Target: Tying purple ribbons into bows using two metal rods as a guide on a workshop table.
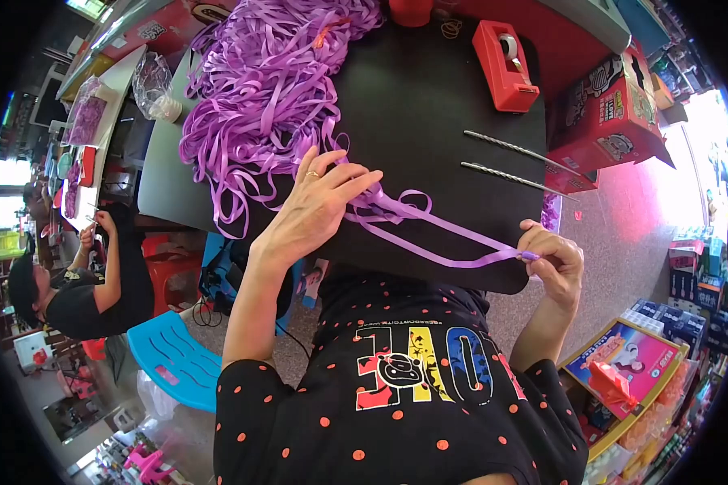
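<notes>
A big tangled heap of purple ribbon [259, 97] lies on the black table, with a loop of it stretched to the right. My left hand [319, 190], with a ring on one finger, rests on the heap's near right edge, fingers spread and bent over the strands. My thumb there is mostly hidden. At the table's right corner my right hand [554, 259] pinches the joined end of the ribbon loop [449, 263] between thumb and fingers. A small darker purple piece [530, 256] shows at that end.
Two thin twisted metal rods [514, 148] cross the table's right edge. A red tape dispenser [505, 69] stands at the far right, near a red box [611, 113]. To the left are a blue stool [178, 360] and another person [77, 283] seated at a table.
</notes>
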Tool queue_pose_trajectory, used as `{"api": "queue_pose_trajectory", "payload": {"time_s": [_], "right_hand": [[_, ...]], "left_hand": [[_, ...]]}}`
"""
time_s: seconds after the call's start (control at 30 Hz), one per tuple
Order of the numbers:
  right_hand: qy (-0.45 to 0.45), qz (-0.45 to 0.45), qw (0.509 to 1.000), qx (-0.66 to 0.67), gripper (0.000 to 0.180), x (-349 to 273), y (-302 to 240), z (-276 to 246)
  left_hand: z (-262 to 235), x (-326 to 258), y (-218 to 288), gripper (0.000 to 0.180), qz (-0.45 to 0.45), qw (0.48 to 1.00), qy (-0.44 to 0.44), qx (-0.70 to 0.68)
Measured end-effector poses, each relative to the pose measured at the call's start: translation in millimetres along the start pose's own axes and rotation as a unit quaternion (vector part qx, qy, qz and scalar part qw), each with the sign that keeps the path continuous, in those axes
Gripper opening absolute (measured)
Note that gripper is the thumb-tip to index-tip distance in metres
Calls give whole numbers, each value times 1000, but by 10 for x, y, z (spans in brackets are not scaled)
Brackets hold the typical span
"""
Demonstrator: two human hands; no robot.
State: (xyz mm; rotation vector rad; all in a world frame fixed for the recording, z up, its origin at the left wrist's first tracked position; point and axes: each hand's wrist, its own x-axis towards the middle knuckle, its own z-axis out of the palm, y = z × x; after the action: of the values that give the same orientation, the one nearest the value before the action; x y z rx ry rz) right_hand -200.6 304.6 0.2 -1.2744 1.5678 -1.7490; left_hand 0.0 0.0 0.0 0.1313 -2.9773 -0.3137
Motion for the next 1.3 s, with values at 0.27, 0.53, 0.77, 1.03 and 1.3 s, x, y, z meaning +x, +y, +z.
{"api": "queue_pose_trajectory", "payload": {"time_s": [0.27,0.53,0.77,1.03,1.3], "right_hand": [[54,16,998,37,11,-207,122,-133],[214,-26,928,305,11,-574,250,-362],[254,-106,868,413,12,-752,33,-817],[312,-52,896,311,15,-1149,-387,-1417],[377,227,895,69,33,-528,-198,-1384]], "left_hand": [[-171,240,-58,21,39,981,23,-187],[-401,127,-444,11,-32,780,119,-613],[-323,97,-961,15,-146,693,234,-666],[-572,128,-1469,29,-359,918,149,-84],[-783,941,348,48,-71,994,58,-66]]}}
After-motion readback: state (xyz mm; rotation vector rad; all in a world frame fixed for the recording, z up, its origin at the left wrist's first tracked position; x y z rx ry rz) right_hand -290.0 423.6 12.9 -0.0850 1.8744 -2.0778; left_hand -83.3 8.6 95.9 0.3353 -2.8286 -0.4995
